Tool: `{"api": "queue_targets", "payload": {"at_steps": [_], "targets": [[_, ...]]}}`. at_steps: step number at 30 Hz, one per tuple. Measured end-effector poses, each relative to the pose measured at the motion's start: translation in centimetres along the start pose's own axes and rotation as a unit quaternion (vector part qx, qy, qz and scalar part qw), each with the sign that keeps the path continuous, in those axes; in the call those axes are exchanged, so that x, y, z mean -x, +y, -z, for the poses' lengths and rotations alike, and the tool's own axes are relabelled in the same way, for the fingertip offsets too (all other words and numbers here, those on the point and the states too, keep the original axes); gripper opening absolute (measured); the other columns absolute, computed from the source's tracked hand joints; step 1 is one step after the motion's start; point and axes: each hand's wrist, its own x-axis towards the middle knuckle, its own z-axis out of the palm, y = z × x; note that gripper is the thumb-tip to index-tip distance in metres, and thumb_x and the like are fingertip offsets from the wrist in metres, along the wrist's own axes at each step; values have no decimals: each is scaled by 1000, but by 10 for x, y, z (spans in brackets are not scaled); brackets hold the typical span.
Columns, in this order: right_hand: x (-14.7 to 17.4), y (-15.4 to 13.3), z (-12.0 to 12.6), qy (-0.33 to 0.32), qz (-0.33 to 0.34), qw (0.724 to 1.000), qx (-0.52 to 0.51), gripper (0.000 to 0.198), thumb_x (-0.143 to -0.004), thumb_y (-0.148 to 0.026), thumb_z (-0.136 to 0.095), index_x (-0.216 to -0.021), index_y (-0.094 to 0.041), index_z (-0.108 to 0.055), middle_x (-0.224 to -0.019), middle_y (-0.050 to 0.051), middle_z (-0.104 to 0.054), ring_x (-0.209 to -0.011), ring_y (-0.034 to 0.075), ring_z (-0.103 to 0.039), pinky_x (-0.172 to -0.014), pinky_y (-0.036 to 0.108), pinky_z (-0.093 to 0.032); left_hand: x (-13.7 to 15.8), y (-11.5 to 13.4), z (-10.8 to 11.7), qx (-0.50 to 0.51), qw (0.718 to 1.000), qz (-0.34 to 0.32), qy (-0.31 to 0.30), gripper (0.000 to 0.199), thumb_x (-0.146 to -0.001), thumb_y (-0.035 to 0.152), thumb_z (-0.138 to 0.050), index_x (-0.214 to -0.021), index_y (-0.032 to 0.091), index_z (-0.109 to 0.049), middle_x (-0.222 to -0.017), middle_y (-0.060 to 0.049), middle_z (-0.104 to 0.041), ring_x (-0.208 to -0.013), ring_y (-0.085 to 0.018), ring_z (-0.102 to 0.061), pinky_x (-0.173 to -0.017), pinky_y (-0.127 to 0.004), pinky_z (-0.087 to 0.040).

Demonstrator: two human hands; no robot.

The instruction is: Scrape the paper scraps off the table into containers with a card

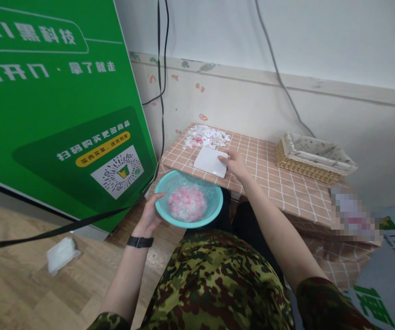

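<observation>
My left hand (151, 213) grips the left rim of a turquoise plastic colander (214, 215), just below the table's front edge. Inside it lies a heap of pink and white bits (188, 203), too blurred to name. On the table, my right hand (234, 164) pinches the right edge of a flat white square card (210, 161). Behind the card is a spread of white and pink paper-like scraps (206, 136).
A brown checked cloth covers the table (255, 169). A lined wicker basket (314, 158) stands at its right. To the left rises a green cabinet (60, 91), with a black strap (80, 224) across it. A white plastic packet (62, 254) lies on the floor.
</observation>
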Motion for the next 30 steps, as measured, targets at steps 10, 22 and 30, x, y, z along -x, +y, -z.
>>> {"api": "queue_targets", "payload": {"at_steps": [10, 22, 30], "targets": [[5, 10, 5, 53, 8, 999, -9, 45, -77, -48, -66, -109, -16, -67, -99, 11, -72, -80, 22, -66, -66, 35, -55, 3, 1, -2, 9, 1000, -26, 3, 40, -76, 26, -71, -114, 16, -71, -106, -10, -76, -101, -30, -70, -86, -39, -58], [9, 19, -15, 9, -30, 996, -78, 46, -76, -49, -68, -109, -17, -65, -91, 8, -73, -75, 21, -68, -63, 33, -56, -6, 6, 3, -4, 1000, -22, 11, 34, -72, 28, -72, -104, 14, -73, -97, -9, -77, -96, -29, -71, -86, -39, -58], [16, 14, -5, -42, -74, 984, -156, 47, -69, -46, -76, -105, -17, -66, -93, 8, -74, -76, 22, -69, -64, 34, -57, -9, 8, 6, -2, 1000, -23, 2, 38, -73, 28, -72, -109, 14, -71, -99, -9, -77, -92, -28, -71, -84, -36, -58]]}}
